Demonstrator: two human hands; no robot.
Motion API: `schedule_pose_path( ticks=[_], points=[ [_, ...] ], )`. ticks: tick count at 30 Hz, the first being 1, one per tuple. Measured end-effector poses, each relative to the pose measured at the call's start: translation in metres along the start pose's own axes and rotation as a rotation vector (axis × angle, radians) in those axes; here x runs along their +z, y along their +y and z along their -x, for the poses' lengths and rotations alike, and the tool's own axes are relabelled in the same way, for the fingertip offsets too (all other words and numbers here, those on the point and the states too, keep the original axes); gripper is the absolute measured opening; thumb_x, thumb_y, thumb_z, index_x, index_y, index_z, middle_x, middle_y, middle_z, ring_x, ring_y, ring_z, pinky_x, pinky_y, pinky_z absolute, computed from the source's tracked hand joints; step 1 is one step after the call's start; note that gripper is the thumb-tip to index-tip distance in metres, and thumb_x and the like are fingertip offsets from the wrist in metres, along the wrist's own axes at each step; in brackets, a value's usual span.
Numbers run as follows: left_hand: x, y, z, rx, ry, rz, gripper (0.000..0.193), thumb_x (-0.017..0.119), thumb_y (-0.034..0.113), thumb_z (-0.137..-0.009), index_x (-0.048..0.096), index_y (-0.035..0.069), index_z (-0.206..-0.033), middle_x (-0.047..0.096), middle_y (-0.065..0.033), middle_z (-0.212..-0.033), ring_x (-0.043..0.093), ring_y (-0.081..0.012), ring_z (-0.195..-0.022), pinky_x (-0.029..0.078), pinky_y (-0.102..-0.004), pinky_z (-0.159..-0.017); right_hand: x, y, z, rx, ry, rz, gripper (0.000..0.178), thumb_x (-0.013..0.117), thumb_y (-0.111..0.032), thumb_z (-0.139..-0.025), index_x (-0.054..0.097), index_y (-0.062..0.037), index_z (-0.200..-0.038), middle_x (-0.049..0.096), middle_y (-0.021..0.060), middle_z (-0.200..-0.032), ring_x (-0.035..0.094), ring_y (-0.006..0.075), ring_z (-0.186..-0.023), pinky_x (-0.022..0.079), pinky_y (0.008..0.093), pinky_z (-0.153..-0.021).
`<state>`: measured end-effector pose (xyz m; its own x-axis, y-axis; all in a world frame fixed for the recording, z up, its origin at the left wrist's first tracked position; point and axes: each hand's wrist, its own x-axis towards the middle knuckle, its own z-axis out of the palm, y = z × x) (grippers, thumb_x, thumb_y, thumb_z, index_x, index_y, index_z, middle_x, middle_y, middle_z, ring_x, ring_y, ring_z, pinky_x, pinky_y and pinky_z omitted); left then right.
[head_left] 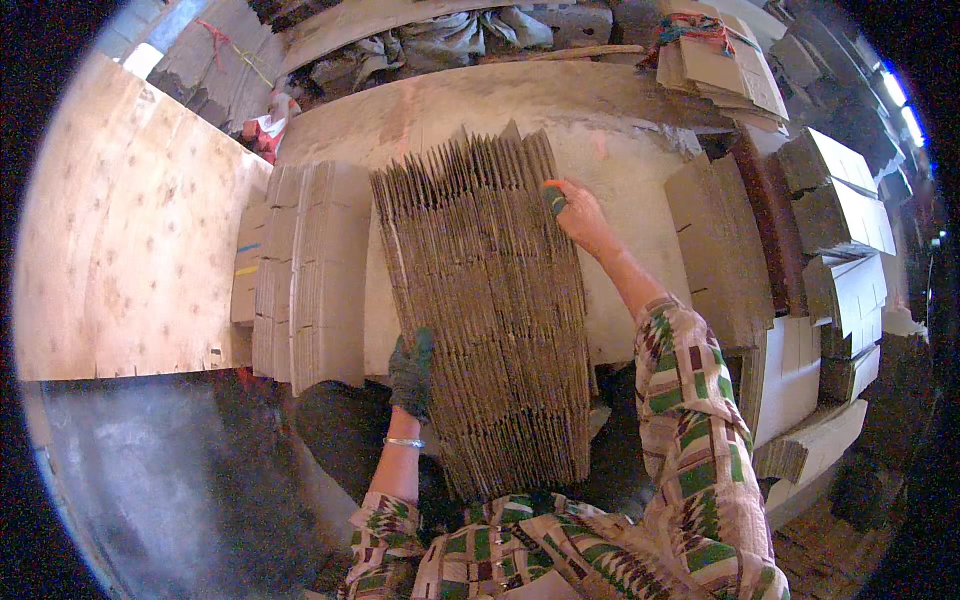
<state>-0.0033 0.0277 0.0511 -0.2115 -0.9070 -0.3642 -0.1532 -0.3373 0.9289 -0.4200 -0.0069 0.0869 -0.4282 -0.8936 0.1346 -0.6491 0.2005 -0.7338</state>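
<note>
A thick bundle of flattened brown cardboard (490,300) stands on edge in front of me, its many folded edges facing up. It runs from my lap out over the work surface. My left hand (411,372), in a dark glove with a bracelet at the wrist, presses against the bundle's near left side; some of its fingers are hidden. At the far right edge is my right hand (577,214), bare except for green wrapping on a finger. Its fingers are curled in against the outermost sheets.
To the left stands a stack of flat cardboard (325,270), beside a big plywood board (130,230). More cardboard stacks (720,240) line the right side, with white-faced ones (840,220) beyond. A tied cardboard bundle (720,70) lies at the far right; crumpled grey sheeting (430,45) is at the back.
</note>
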Motion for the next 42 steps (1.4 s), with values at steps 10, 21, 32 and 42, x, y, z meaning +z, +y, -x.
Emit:
schedule_pose_path(
  ticks=[10, 21, 32, 42],
  points=[
    [0.006, 0.005, 0.011, 0.028, 0.061, 0.027, 0.037, 0.06, 0.027, -0.103, 0.062, 0.003, -0.13, 0.069, -0.0086, -0.111, 0.064, -0.0201, -0.098, 0.053, -0.0348, -0.085, 0.003, -0.05, 0.0, 0.297, 0.154, 0.19, 0.029, 0.061, -0.013, -0.085, 0.072, -0.0033, -0.109, 0.071, 0.0253, -0.107, 0.068, 0.0399, -0.102, 0.053, 0.0502, -0.09],
    [0.0, 0.0, 0.005, 0.041, -0.031, -0.016, 0.045, 0.066, 0.022, -0.1, 0.054, -0.002, -0.136, 0.066, -0.0096, -0.128, 0.064, -0.0189, -0.112, 0.053, -0.0332, -0.096, 0.002, -0.047, -0.011, -0.278, 0.114, 0.428, 0.056, 0.06, 0.007, -0.073, 0.068, -0.0136, -0.124, 0.06, 0.0157, -0.137, 0.055, 0.0361, -0.127, 0.043, 0.0482, -0.106],
    [0.012, 0.019, 0.007, -0.006, -0.012, -0.018, 0.046, 0.065, 0.03, -0.101, 0.057, -0.002, -0.132, 0.068, -0.0116, -0.123, 0.066, -0.0196, -0.108, 0.054, -0.0341, -0.091, 0.012, -0.033, -0.023, -0.123, -0.025, 0.463, 0.04, 0.063, -0.013, -0.079, 0.072, -0.0112, -0.117, 0.064, 0.0147, -0.134, 0.056, 0.0337, -0.129, 0.042, 0.0516, -0.109],
    [-0.001, -0.043, -0.004, 0.104, 0.014, 0.018, 0.041, 0.063, 0.019, -0.102, 0.052, -0.006, -0.133, 0.068, -0.0156, -0.126, 0.066, -0.0218, -0.111, 0.054, -0.0321, -0.093, 0.025, -0.082, -0.032, 0.134, 0.009, 0.521, 0.033, 0.06, -0.013, -0.082, 0.069, -0.0036, -0.113, 0.066, 0.0194, -0.125, 0.057, 0.0373, -0.124, 0.042, 0.0538, -0.106]
  ],
)
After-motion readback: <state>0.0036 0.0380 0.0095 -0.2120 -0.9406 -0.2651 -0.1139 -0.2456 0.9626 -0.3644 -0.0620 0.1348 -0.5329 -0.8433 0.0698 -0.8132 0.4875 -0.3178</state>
